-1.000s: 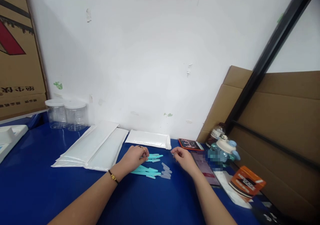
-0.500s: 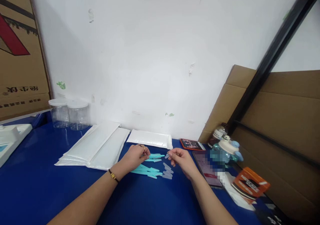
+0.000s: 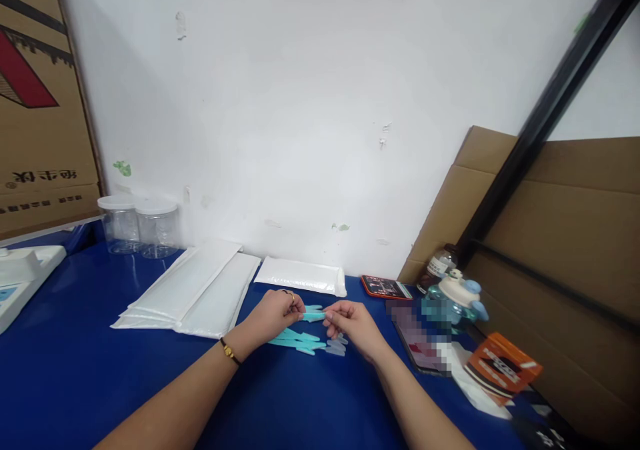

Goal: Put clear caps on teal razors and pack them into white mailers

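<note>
My left hand (image 3: 274, 315), with a ring and a bracelet, pinches a turquoise eyebrow razor (image 3: 314, 316) that points right. My right hand (image 3: 354, 325) is closed at the razor's far end, on a clear blade cap that its fingers largely hide. Whether the cap is fully on the blade cannot be made out. Below the hands, several more turquoise razors (image 3: 296, 341) lie fanned on the blue table (image 3: 295, 403). Beside their tips are several loose clear caps (image 3: 335, 348), partly under my right hand. Another turquoise razor (image 3: 313, 308) lies just behind the held one.
White padded envelopes (image 3: 217, 297) lie at left, and one white packet (image 3: 300, 277) lies along the wall. Two clear jars (image 3: 157, 230) stand farther left. A phone (image 3: 385, 287), a dark tablet-like device (image 3: 413, 340), a teal bottle (image 3: 453, 300) and an orange pouch (image 3: 503, 368) occupy the right.
My right hand has moved left with the clear cap, up to the tip of the razor in my left hand. The gap between cap and razor has closed.
</note>
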The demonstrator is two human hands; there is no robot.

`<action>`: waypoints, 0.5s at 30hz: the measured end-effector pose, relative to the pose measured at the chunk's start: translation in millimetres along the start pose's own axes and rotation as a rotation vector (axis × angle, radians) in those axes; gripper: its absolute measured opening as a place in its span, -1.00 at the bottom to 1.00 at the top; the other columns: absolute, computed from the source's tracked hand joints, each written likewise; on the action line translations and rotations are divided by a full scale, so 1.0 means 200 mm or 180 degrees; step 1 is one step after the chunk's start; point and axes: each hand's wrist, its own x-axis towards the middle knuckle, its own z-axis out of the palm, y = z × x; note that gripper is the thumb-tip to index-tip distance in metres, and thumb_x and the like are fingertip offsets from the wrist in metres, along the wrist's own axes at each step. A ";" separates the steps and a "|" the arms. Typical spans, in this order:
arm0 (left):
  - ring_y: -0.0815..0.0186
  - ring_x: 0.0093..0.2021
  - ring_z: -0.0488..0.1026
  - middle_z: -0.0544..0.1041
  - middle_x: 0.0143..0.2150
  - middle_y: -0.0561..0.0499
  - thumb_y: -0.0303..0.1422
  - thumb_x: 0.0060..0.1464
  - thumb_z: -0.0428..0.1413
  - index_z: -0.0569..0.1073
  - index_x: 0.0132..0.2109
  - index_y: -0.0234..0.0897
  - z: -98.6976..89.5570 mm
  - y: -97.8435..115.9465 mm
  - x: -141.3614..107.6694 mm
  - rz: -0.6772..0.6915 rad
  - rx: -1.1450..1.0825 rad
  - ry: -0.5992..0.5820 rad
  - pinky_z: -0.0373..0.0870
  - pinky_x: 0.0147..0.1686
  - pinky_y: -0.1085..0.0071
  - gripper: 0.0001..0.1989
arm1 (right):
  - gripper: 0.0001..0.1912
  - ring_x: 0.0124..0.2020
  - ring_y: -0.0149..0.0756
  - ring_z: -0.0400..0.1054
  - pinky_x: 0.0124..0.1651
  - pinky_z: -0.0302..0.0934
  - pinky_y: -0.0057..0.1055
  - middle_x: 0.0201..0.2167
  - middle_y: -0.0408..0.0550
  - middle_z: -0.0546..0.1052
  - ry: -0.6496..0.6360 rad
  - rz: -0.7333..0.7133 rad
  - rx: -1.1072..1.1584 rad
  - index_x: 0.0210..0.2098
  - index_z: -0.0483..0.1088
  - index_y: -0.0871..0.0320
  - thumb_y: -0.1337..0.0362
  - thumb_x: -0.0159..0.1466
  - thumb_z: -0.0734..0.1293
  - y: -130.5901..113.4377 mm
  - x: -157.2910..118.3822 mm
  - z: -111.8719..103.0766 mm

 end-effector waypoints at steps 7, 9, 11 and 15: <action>0.31 -0.28 0.41 0.52 -0.38 0.12 -0.37 0.01 0.07 0.49 -0.33 -0.15 0.03 -0.04 0.00 -0.0014 0.0586 -0.0017 0.15 -0.25 0.42 -0.91 | -0.75 -0.61 -0.43 0.23 -0.54 0.09 -0.51 -0.57 -0.12 0.45 0.0707 -0.0288 -0.1857 -0.40 0.46 0.21 0.14 0.11 0.28 0.01 0.00 -0.21; 0.26 -0.20 0.39 0.52 -0.31 0.09 -0.39 -0.01 0.10 0.48 -0.27 -0.13 0.04 -0.05 0.00 0.0010 0.0765 0.0138 0.14 -0.21 0.39 -0.88 | -0.79 -0.55 -0.41 0.26 -0.49 0.10 -0.51 -0.55 -0.11 0.46 0.0572 -0.0244 -0.2121 -0.44 0.46 0.21 0.20 0.10 0.28 -0.01 -0.01 -0.24; 0.23 -0.12 0.37 0.50 -0.22 0.06 -0.41 -0.03 0.12 0.46 -0.20 -0.12 0.04 -0.05 0.00 0.0042 0.0810 0.0298 0.13 -0.18 0.37 -0.81 | -0.83 -0.53 -0.40 0.27 -0.47 0.10 -0.51 -0.54 -0.11 0.47 0.0376 -0.0201 -0.2275 -0.46 0.47 0.20 0.24 0.08 0.29 -0.02 -0.03 -0.23; 0.27 -0.18 0.39 0.50 -0.24 0.08 -0.34 -0.02 0.13 0.47 -0.26 -0.14 -0.01 -0.03 -0.02 0.0170 0.0667 0.0071 0.13 -0.18 0.39 -0.88 | -0.87 -0.55 -0.44 0.24 -0.50 0.08 -0.54 -0.53 -0.15 0.45 -0.0011 -0.0190 -0.2481 -0.41 0.47 0.16 0.27 0.03 0.34 0.00 -0.04 -0.16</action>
